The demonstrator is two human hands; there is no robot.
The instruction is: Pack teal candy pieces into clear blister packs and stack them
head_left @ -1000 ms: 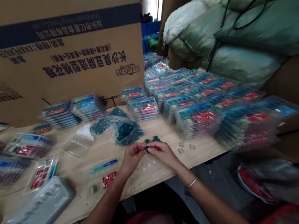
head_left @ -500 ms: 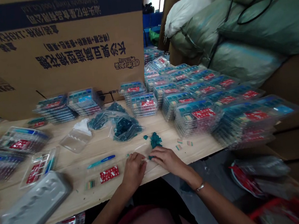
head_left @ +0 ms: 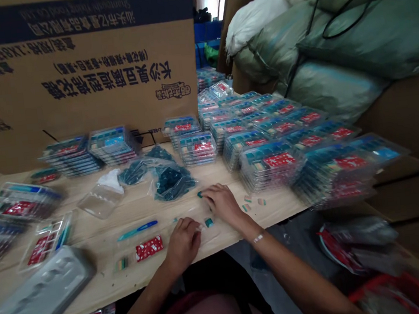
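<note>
My left hand rests on the table with its fingers curled together. A small whitish bit shows at its fingertips, but I cannot make out what it grips. Just right of it, a dark teal piece lies on clear plastic. Farther forward, my right hand has its fingers drawn together at another teal piece, and its palm covers the spot behind. To the left lie a red patterned packet, a blue pen and a striped piece on clear plastic.
A bag of teal pieces lies ahead. Stacks of filled clear packs line the right side. A grey moulded block is at front left, a large carton at the back. Striped pieces lie right of my hand.
My right hand has moved forward and left, away from beside my left hand, over the loose teal pieces. A teal piece now shows on the plastic where it was. The view has shifted slightly.
</note>
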